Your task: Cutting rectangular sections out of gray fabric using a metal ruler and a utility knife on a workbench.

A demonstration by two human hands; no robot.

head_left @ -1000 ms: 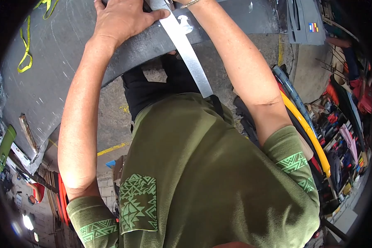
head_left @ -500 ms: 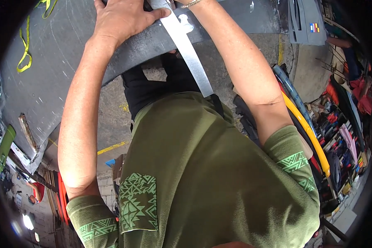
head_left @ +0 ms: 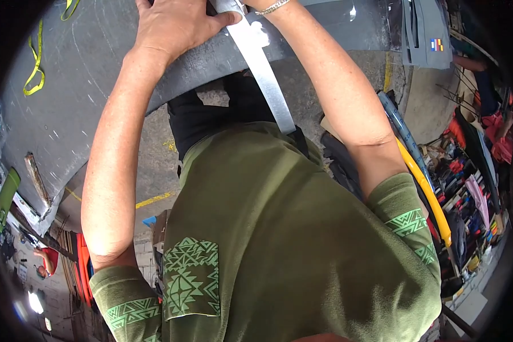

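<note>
A long, flat silvery metal strip (head_left: 263, 74), like a steel straightedge, lies across the dark grey sheet (head_left: 205, 71) and sticks out past its near edge toward my shirt. My left hand (head_left: 174, 25) rests flat on the sheet with its fingers apart, the thumb pressing on the strip's left edge. Only the base of my right hand (head_left: 261, 4) shows at the top edge, beside the strip, above a wrist with a chain bracelet (head_left: 275, 7). Its fingers are mostly cut off by the frame, so what they hold is hidden.
Yellow-green straps (head_left: 38, 62) lie on the sheet at the left, near a wooden stick (head_left: 37, 179). Grey cut pieces (head_left: 422, 34) hang at the far right. A yellow tube (head_left: 422, 176) and cluttered goods are on the right. People are at both sides.
The view has shifted slightly. Both hands stay almost in place at the strip, and the person at the far right has moved a little.
</note>
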